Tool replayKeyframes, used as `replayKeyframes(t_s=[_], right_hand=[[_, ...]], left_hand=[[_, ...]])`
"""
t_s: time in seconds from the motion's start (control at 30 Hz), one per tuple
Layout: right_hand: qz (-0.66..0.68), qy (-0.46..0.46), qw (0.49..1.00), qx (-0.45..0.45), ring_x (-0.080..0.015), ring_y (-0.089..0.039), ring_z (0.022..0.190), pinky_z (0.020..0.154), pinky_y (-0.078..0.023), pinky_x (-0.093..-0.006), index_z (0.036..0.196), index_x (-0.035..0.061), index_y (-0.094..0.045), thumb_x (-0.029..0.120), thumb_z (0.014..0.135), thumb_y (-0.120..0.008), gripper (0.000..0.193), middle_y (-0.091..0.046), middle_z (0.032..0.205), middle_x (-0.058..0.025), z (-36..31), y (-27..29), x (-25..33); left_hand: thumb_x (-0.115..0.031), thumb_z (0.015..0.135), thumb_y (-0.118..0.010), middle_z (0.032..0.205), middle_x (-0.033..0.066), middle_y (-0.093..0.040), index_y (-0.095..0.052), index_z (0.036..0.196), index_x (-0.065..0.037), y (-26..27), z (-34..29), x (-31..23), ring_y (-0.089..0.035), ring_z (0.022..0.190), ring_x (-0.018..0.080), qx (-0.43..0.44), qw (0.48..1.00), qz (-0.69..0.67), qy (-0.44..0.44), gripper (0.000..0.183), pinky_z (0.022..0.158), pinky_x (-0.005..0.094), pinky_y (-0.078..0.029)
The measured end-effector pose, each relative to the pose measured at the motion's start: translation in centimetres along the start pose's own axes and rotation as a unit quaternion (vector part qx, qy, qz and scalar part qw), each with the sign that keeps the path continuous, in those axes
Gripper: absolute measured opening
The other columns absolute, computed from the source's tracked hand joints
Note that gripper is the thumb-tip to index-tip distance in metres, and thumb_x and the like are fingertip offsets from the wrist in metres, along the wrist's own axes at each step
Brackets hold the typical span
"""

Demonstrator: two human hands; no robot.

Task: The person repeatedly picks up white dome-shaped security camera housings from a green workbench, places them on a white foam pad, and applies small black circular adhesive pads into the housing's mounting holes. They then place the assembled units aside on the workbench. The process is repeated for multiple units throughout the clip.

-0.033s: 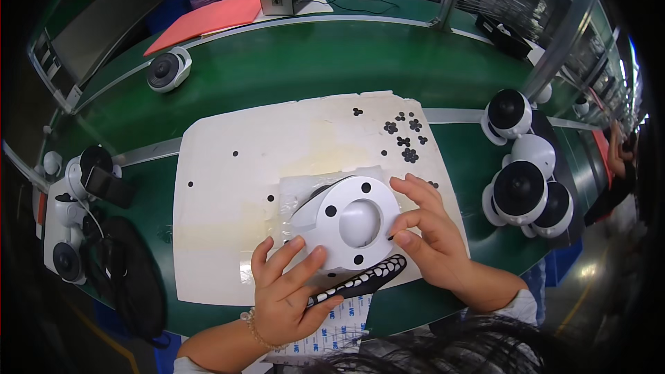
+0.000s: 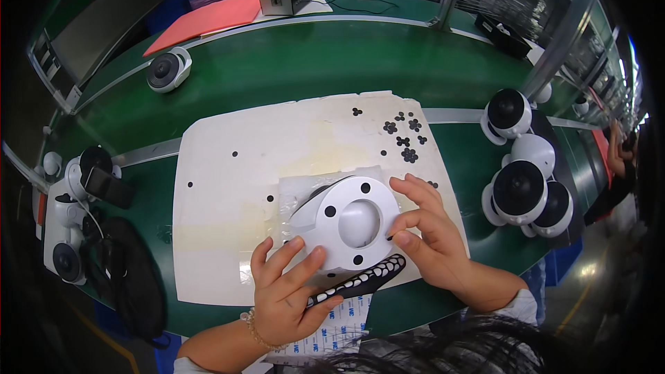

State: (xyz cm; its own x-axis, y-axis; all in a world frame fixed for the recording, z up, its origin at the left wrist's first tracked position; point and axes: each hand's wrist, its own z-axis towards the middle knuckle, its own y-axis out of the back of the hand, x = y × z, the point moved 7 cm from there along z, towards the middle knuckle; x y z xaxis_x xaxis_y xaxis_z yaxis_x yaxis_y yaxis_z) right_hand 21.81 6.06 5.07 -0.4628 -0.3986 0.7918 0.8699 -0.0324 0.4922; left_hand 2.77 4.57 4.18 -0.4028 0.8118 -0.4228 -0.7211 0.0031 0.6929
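Note:
A white ring-shaped base [image 2: 337, 235] of a device lies face up on a translucent foam pad [image 2: 291, 190]. Black round pads sit on its rim, at the top, left and bottom. At the ring's right edge my right hand [image 2: 438, 246] pinches a small black round pad [image 2: 390, 238] between thumb and fingers. My left hand [image 2: 287, 298] rests fingertips on the ring's lower left. Its thumb presses a black strip with white oval spots [image 2: 367, 277], which slants below the ring; the near end is hidden by the hand.
A cream board [image 2: 222, 235] bears scattered black dots [image 2: 410, 155]. White-and-black round devices [image 2: 519, 190] crowd the right side; another device [image 2: 166, 70] stands at back left. Left are more devices [image 2: 67, 261] and a black bag [image 2: 135, 277]. Printed backing paper [image 2: 346, 322] lies near me.

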Motion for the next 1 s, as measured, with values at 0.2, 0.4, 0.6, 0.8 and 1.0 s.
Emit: replayKeyframes(t_s=[0.2,0.4,0.6,0.8,1.0], right_hand=[[-0.058,0.044,0.997,-0.020,-0.0361,-0.027,0.122,0.099,-0.021,-0.0445,0.091,0.0103,-0.062,0.017,0.080,-0.059,0.013,-0.039,0.128,-0.0138,-0.4,0.3,-0.1],[-0.199,0.150,0.966,-0.063,-0.0335,-0.032,0.116,0.095,-0.026,-0.0426,0.103,0.0085,-0.059,0.017,0.078,-0.060,0.027,-0.044,0.122,-0.0129,-1.7,1.0,0.6],[0.359,-0.219,0.906,0.041,-0.0155,-0.048,0.099,0.085,-0.037,-0.0300,0.104,0.0014,-0.055,0.021,0.082,-0.057,0.030,-0.055,0.105,-0.0063,-1.0,-2.0,-4.6],[0.465,-0.243,0.849,-0.072,-0.0121,-0.055,0.084,0.075,-0.044,-0.0260,0.093,0.0043,-0.057,0.018,0.083,-0.054,0.017,-0.059,0.090,-0.0032,4.4,1.4,-6.9],[-0.384,0.096,0.880,-0.263,-0.0179,-0.056,0.084,0.072,-0.043,-0.0332,0.083,0.0068,-0.060,0.017,0.078,-0.056,0.013,-0.059,0.085,-0.0071,12.1,5.4,-8.9]], left_hand=[[-0.023,0.070,-0.065,0.126,0.0145,-0.045,-0.056,0.066,0.000,-0.1,0.0,-0.1,-0.033,0.120,0.0357,0.006,1.000,0.004,-0.016,0.026,0.095,0.0546,-0.021],[-0.023,0.069,-0.066,0.127,0.0141,-0.043,-0.056,0.067,-0.001,-0.2,-0.2,0.0,-0.032,0.121,0.0358,0.011,1.000,0.006,-0.017,0.024,0.095,0.0553,-0.020],[-0.024,0.067,-0.068,0.121,0.0103,-0.050,-0.056,0.063,-0.006,0.0,-0.1,0.1,-0.036,0.119,0.0304,-0.009,1.000,-0.014,0.008,0.021,0.095,0.0514,-0.021],[-0.022,0.067,-0.068,0.118,0.0092,-0.053,-0.057,0.071,-0.010,0.1,0.3,0.1,-0.046,0.111,0.0263,0.028,0.996,-0.080,-0.026,0.017,0.095,0.0442,-0.026],[-0.017,0.068,-0.061,0.114,0.0088,-0.054,-0.054,0.077,-0.004,-0.1,0.1,-0.7,-0.054,0.088,0.0233,0.062,0.972,-0.169,-0.147,0.017,0.076,0.0348,-0.044]])
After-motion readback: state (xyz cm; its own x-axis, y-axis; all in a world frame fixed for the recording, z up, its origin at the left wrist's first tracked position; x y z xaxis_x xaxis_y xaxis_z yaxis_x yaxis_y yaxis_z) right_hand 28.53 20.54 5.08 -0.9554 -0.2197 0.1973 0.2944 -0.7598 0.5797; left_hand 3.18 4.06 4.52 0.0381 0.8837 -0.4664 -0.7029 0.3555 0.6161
